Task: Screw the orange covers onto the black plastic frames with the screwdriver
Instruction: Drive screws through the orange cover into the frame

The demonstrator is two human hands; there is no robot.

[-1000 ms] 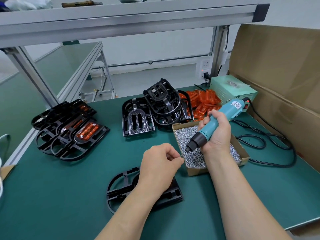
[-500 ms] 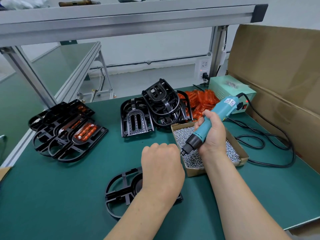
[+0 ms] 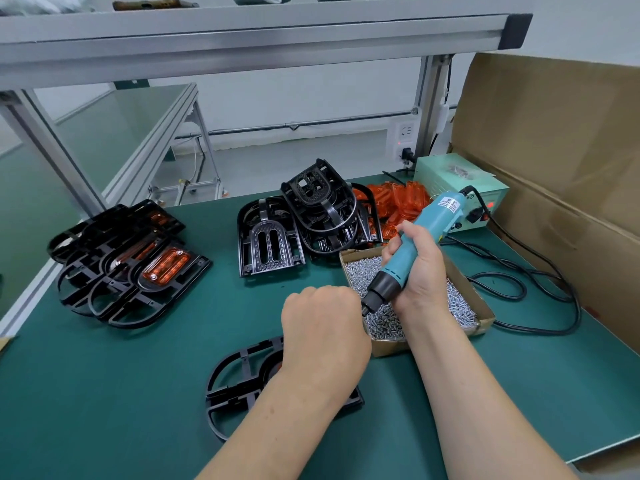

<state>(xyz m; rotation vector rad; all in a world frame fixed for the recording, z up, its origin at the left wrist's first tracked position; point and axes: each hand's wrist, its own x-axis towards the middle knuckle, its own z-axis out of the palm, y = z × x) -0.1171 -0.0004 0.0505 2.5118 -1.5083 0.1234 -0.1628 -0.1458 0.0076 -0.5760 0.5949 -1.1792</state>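
Head view: the right hand [image 3: 424,275] is gripping the screwdriver [image 3: 407,258] over the screw box [image 3: 388,348]. The left hand [image 3: 325,327] is curling above the frame [image 3: 227,398] near the bench's [image 3: 104,410] front edge; whether it is pinching anything, I cannot tell. The frame is seeming light and stiff; take its rim.

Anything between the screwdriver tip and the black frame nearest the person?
Yes: the left hand lies over the near black plastic frame, directly between it and the tip of the teal electric screwdriver, which the right hand holds above the cardboard box of screws.
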